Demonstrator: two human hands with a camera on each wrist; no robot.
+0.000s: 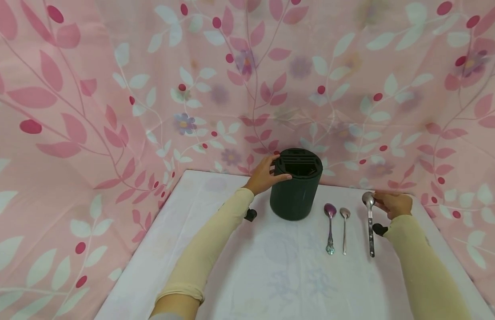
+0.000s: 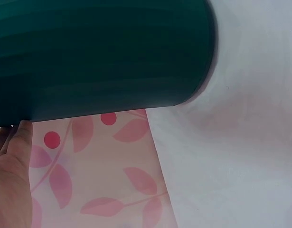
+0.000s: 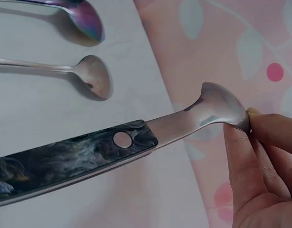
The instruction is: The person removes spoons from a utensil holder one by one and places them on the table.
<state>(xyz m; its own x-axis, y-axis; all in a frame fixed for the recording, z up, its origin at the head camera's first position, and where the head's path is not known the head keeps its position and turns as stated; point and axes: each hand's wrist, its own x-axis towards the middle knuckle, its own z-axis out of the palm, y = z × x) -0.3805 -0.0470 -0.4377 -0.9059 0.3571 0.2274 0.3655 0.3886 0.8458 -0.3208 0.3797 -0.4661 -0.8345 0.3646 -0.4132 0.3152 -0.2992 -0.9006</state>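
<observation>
A dark green cylindrical utensil holder with a slotted top stands near the back edge of the table. My left hand holds its left side near the rim, thumb in front and fingers behind. In the left wrist view the fingers lie against the holder's wall. At the right, my right hand pinches a spoon by the tip of its bowl. The right wrist view shows this spoon's dark marbled handle and silvery neck, with thumb and fingers at the bowl's edge.
Between holder and right hand lie a purple iridescent spoon and a smaller silver spoon, side by side. A white cloth covers the table. Pink floral fabric hangs close behind and along the sides.
</observation>
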